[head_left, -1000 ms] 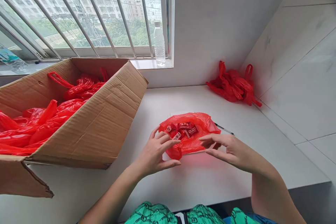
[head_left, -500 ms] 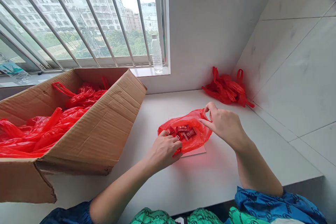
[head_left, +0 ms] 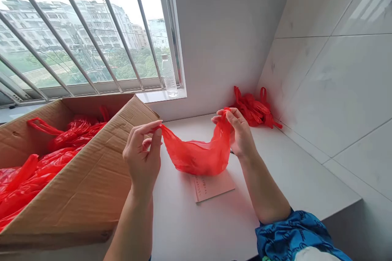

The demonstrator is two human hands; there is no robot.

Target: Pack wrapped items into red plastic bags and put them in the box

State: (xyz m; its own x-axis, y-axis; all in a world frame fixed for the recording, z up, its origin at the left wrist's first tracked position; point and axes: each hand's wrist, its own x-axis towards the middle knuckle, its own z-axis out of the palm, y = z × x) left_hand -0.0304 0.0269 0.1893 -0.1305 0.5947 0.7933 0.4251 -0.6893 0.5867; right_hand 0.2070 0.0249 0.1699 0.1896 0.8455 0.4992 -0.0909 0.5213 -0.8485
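Observation:
A thin red plastic bag (head_left: 199, 157) hangs stretched between my two hands, sagging in the middle. My left hand (head_left: 143, 142) pinches one end of it between thumb and fingertips. At the other end, my right hand (head_left: 235, 128) has its fingers closed round the gathered plastic. The small packets seen in the bag before are hidden by its front side. Under the bag lies a pale pink booklet (head_left: 214, 187) with print along its left side, partly covered by the bag.
A cardboard box (head_left: 92, 179) on the left holds several red plastic bags (head_left: 70, 138). More red bags (head_left: 255, 108) lie in the back right corner of the white counter (head_left: 275, 163). A clear bottle (head_left: 169, 76) stands on the sill by the barred window.
Both hands have lifted the bag off the booklet and drawn its ends apart. My left hand has moved left and up. The view has shifted, and more of the booklet shows.

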